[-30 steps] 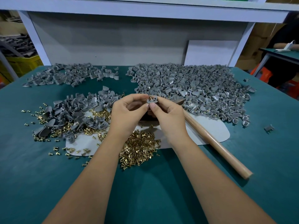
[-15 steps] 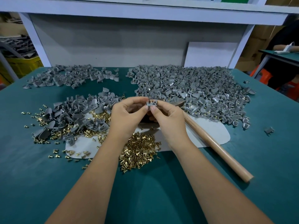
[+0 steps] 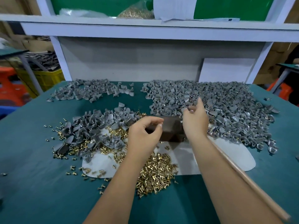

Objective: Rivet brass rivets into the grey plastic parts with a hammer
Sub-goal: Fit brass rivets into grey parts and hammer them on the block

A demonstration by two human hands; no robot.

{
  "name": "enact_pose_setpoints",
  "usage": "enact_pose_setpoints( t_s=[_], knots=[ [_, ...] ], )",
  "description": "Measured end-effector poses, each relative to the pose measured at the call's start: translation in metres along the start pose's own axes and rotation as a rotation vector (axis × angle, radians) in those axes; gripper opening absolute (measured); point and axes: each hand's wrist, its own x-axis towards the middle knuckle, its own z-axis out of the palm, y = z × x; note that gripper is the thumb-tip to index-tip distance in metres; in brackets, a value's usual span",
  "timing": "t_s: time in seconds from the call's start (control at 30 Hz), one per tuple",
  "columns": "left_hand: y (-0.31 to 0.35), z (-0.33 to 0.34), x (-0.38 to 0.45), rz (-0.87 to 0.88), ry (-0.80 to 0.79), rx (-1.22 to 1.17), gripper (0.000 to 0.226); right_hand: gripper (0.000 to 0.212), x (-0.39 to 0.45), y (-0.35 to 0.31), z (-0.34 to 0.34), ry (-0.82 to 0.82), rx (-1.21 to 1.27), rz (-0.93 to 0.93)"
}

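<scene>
At the middle of the green table (image 3: 40,183), a dark block (image 3: 169,131) sits on a white sheet (image 3: 229,152). Left hand (image 3: 144,136) hovers over the block's left end, fingers loosely curled, thumb and forefinger nearly together; blurred, so can't tell if it pinches anything. Right hand (image 3: 195,120) reaches over the big pile of grey plastic parts (image 3: 226,107) toward the far right corner, fingers partly spread; whether it holds anything I can't tell. Brass rivets (image 3: 155,175) heaped near the front edge, under the left forearm. Hammer's wooden handle (image 3: 252,183) lies diagonally beside the right forearm. Smaller grey heap (image 3: 97,126) with scattered rivets at left.
</scene>
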Motion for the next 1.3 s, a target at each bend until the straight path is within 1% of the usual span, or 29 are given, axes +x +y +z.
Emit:
enact_pose_setpoints(
  t_s=[0.07, 0.13, 0.23, 0.3, 0.33, 0.4, 0.43, 0.5, 0.57, 0.6, 0.67, 0.77, 0.87, 0.93, 1.0, 1.07, 1.2, 1.23, 1.3],
  knots=[
    [-0.002, 0.001, 0.001, -0.005, 0.009, 0.019, 0.031, 0.060, -0.016, 0.006, 0.009, 0.003, -0.135, -0.128],
    [-0.003, 0.000, 0.002, 0.001, 0.024, 0.085, 0.030, 0.053, -0.031, 0.008, 0.013, 0.033, -0.246, -0.315],
    [-0.008, -0.010, 0.006, 0.023, 0.134, 0.288, 0.030, 0.045, -0.055, 0.004, 0.012, 0.046, -0.282, -0.573],
    [-0.013, -0.026, 0.011, -0.021, 0.214, 0.408, 0.036, 0.035, -0.072, 0.002, 0.010, -0.023, -0.288, -0.714],
    [-0.017, -0.035, 0.012, -0.055, 0.220, 0.471, 0.041, 0.030, -0.081, 0.002, 0.009, -0.086, -0.278, -0.775],
    [-0.025, -0.051, 0.013, -0.125, 0.155, 0.648, 0.050, 0.024, -0.097, 0.001, 0.008, -0.239, -0.261, -0.846],
    [-0.028, -0.056, 0.012, -0.155, 0.106, 0.734, 0.049, 0.023, -0.103, 0.000, 0.008, -0.320, -0.290, -0.843],
    [-0.030, -0.059, 0.010, -0.192, 0.057, 0.818, 0.042, 0.026, -0.111, 0.001, 0.012, -0.478, -0.449, -0.796],
    [-0.028, -0.058, 0.010, -0.195, 0.075, 0.822, 0.032, 0.038, -0.114, 0.003, 0.017, -0.581, -0.636, -0.788],
    [-0.027, -0.058, 0.010, -0.195, 0.095, 0.818, 0.028, 0.042, -0.115, 0.003, 0.019, -0.606, -0.684, -0.790],
    [-0.027, -0.058, 0.010, -0.203, 0.126, 0.816, 0.023, 0.043, -0.115, 0.001, 0.019, -0.618, -0.669, -0.776],
    [-0.029, -0.059, 0.010, -0.179, 0.173, 0.774, 0.020, 0.033, -0.112, 0.000, 0.017, -0.625, -0.588, -0.740],
    [-0.029, -0.057, 0.012, -0.088, 0.231, 0.598, 0.016, 0.017, -0.111, -0.002, 0.014, -0.650, -0.518, -0.723],
    [-0.025, -0.053, 0.012, -0.053, 0.264, 0.444, 0.014, 0.012, -0.111, -0.003, 0.013, -0.664, -0.505, -0.746],
    [-0.021, -0.046, 0.011, -0.021, 0.265, 0.292, 0.013, 0.012, -0.110, -0.004, 0.013, -0.664, -0.502, -0.799],
    [-0.017, -0.039, 0.010, -0.009, 0.244, 0.196, 0.016, 0.012, -0.109, -0.005, 0.012, -0.620, -0.473, -0.842],
    [-0.013, -0.031, 0.011, -0.026, 0.219, 0.161, 0.025, 0.008, -0.105, -0.004, 0.010, -0.385, -0.316, -0.824],
    [-0.013, -0.029, 0.011, -0.027, 0.212, 0.154, 0.025, 0.007, -0.104, -0.003, 0.009, -0.359, -0.285, -0.808],
    [-0.012, -0.028, 0.012, -0.029, 0.196, 0.151, 0.020, 0.006, -0.100, -0.002, 0.007, -0.368, -0.233, -0.773]
  ],
)
